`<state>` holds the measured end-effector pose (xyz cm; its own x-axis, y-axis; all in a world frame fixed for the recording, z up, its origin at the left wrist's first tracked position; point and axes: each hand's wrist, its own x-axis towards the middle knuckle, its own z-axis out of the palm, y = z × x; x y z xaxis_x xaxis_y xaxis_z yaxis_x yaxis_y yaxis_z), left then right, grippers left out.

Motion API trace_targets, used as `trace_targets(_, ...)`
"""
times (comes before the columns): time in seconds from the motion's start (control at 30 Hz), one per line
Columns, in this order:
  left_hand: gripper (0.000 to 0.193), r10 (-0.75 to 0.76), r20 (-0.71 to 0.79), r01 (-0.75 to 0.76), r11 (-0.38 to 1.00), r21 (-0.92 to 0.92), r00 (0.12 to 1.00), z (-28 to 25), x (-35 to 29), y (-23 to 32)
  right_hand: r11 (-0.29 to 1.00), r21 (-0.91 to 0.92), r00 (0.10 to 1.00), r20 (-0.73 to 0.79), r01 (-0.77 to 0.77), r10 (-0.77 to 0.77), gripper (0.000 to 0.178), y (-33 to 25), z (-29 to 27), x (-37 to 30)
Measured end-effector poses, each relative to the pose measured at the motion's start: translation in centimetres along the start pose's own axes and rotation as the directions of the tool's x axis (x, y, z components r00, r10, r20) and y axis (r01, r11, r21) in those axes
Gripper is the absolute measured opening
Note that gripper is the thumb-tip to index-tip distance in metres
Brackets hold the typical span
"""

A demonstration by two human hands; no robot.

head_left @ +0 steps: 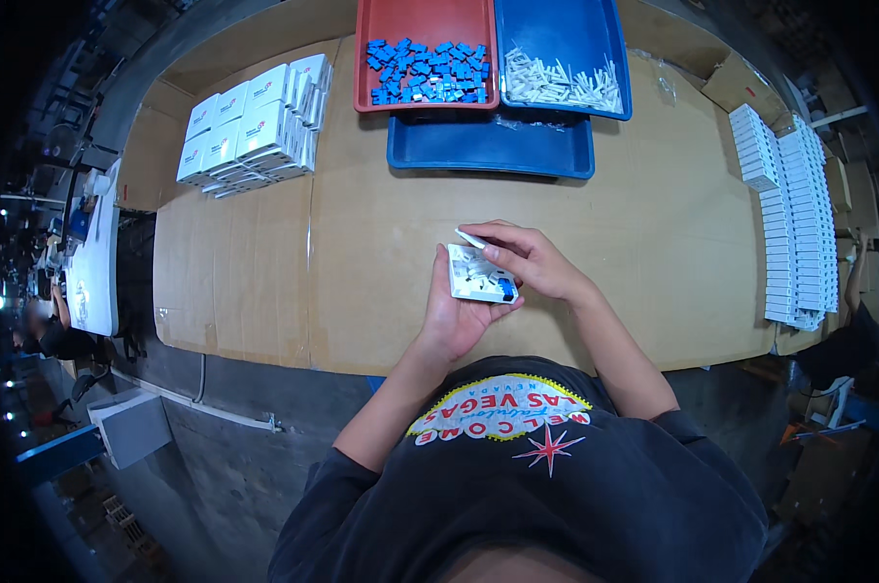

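Observation:
A small white box [474,293] with its top uncovered rests in my left hand [451,323], whose fingers curl around its near and left sides. Inside it I see a blue piece [506,288] at the near right corner, along with dark and pale shapes too small to make out. My right hand [541,264] is over the box's far right side. Its thumb and fingers pinch a slim white piece [470,236] at the far edge; whether this is a loose part or the box's flap, I cannot tell.
Beyond my hands stand a red bin [430,24] of blue pieces, a blue bin [556,24] of slim white pieces and a lower blue tray [488,146]. White boxes [240,126] are stacked at the far left, more white boxes [794,223] at the right. Cardboard [634,204] covers the table.

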<state>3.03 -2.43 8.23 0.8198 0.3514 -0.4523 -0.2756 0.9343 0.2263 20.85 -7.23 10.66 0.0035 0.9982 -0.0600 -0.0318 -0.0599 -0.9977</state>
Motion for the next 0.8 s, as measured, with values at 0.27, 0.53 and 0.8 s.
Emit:
trace_targets(0.27,0.073,0.007,0.037,-0.008,1.000,0.012,0.999,-0.8,0.3,-0.3,0.996,-0.045,0.993,0.092,-0.076,0.080,0.042,0.2,-0.2,0.1)
trace_targets(0.53,0.072,-0.020,0.042,0.022,0.999,-0.040,0.999,-1.2,0.8,-0.1,0.992,-0.021,0.987,0.101,-0.120,0.122,0.041,0.8,-0.4,0.4)
trace_targets(0.8,0.071,-0.102,-0.025,0.100,0.993,-0.066,0.994,-1.2,1.1,0.2,0.971,-0.002,0.966,0.107,-0.237,0.236,0.041,1.3,-0.6,0.6)
